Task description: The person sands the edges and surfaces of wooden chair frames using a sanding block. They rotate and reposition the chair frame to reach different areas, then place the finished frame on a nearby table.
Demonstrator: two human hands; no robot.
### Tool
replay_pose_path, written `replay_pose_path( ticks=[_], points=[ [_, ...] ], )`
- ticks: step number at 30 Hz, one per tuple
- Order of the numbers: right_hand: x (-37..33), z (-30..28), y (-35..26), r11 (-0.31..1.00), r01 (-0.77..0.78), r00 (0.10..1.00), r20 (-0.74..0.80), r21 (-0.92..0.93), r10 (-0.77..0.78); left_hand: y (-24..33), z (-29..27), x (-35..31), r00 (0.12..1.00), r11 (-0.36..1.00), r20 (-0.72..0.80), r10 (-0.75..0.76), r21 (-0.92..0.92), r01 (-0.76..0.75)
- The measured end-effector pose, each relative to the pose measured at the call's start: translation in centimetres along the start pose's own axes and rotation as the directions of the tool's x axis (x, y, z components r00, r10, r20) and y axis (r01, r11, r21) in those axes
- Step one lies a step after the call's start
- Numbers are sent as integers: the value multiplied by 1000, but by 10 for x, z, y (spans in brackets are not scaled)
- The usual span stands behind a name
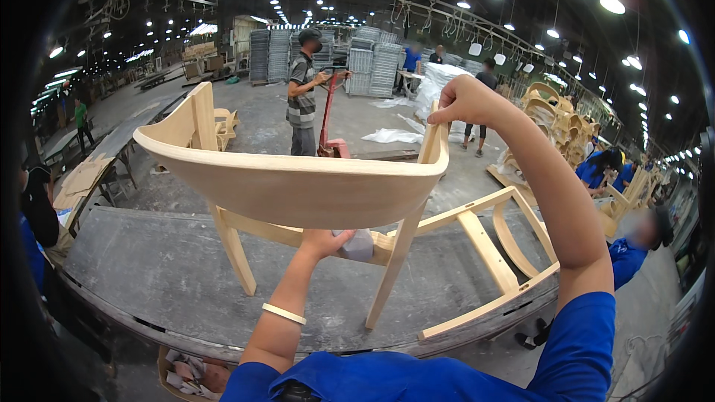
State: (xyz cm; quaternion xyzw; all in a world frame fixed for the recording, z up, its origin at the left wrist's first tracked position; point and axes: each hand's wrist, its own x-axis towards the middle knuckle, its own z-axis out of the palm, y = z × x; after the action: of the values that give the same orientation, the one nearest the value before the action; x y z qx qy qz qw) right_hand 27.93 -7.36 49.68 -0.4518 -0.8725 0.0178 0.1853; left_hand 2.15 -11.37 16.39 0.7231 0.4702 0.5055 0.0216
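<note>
A pale, unfinished wooden chair frame (298,187) with a wide curved backrest stands upright on the grey worktable (149,253), its back toward me. My left hand (324,243) reaches under the backrest. It is closed on a grey sanding block (359,246), which lies against the seat rail below. Part of that hand is hidden behind the backrest's lower edge. My right hand (471,100) is raised at the chair's right side, its fingers bent over the top of an upright wooden post and gripping it.
Another wooden frame (488,246) lies on the table at the right. A cardboard box (195,376) of scraps sits below the near edge. Beyond the table, a person in a striped shirt (302,97) holds a red pallet jack (328,115). More chair frames (558,126) are piled at the right.
</note>
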Motion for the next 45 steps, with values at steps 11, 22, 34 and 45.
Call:
replay_pose_path(
  ticks=[11,22,34,45],
  points=[
    [26,-13,40,946,-138,948,317,295,40,4,-3,-3,999,998,0,51,-36,-51],
    [-6,-28,6,893,8,962,239,449,-128,-5,1,-8,999,1000,-45,6,30,-5],
    [-5,-29,-69,864,235,931,360,-445,-68,-9,5,-15,995,995,101,-20,102,10],
    [-144,27,-163,846,524,838,-241,99,-490,-11,-7,-25,949,918,-36,-313,-268,293]
  ],
)
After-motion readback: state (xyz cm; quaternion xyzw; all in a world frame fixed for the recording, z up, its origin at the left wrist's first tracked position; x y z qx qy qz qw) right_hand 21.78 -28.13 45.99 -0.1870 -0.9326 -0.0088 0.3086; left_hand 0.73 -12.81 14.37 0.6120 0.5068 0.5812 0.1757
